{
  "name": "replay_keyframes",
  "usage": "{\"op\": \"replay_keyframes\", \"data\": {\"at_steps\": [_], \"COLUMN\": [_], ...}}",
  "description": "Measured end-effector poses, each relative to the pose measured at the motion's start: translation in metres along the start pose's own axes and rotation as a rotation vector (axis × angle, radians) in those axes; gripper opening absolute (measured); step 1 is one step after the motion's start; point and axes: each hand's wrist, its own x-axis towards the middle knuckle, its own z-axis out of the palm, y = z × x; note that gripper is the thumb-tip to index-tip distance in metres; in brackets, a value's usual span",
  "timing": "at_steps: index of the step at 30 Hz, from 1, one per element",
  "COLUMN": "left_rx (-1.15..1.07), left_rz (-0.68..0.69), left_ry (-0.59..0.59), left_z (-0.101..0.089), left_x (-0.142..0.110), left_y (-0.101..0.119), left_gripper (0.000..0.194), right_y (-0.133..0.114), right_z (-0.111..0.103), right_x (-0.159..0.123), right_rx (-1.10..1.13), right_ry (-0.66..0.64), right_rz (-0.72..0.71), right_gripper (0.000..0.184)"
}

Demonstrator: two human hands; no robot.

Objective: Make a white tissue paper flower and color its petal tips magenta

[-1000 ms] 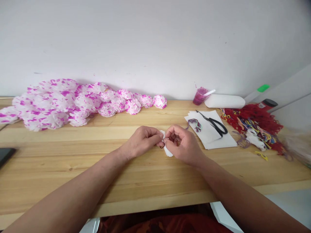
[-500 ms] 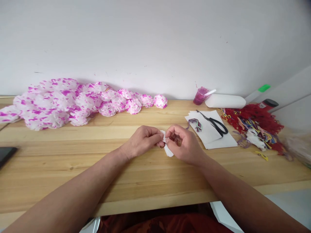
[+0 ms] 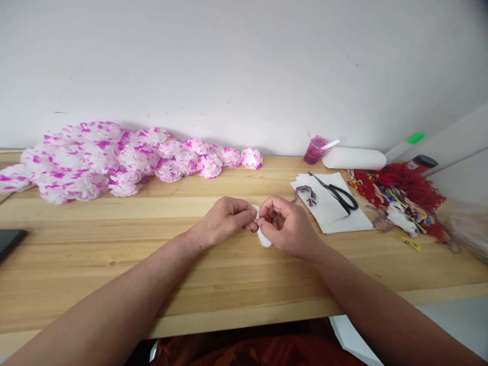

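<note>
My left hand and my right hand meet at the middle of the wooden table. Both pinch a small folded piece of white tissue paper, whose lower end pokes out below my right fingers. A thin dark loop, seemingly a rubber band, shows between the fingertips at the paper's waist. Most of the paper is hidden by my fingers.
A row of pink-and-white tissue flowers lies along the wall at left. At right lie white sheets with black scissors and a few bands, a pink cup, a white roll and a red heap of coloured rubber bands. A dark phone sits at far left.
Almost nothing moves; my fingers shift slightly on the paper and the hands stay in place.
</note>
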Motion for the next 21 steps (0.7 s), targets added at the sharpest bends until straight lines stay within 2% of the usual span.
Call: {"op": "replay_keyframes", "data": {"at_steps": [21], "left_rx": [-0.001], "left_rz": [-0.012], "left_ry": [-0.003], "left_z": [0.0007], "left_x": [-0.0004], "left_y": [0.0011], "left_gripper": [0.025], "right_y": [0.0], "right_z": [-0.0003], "right_x": [0.0009], "right_rx": [0.005], "right_ry": [-0.006], "right_rz": [0.03], "right_gripper": [0.007]}}
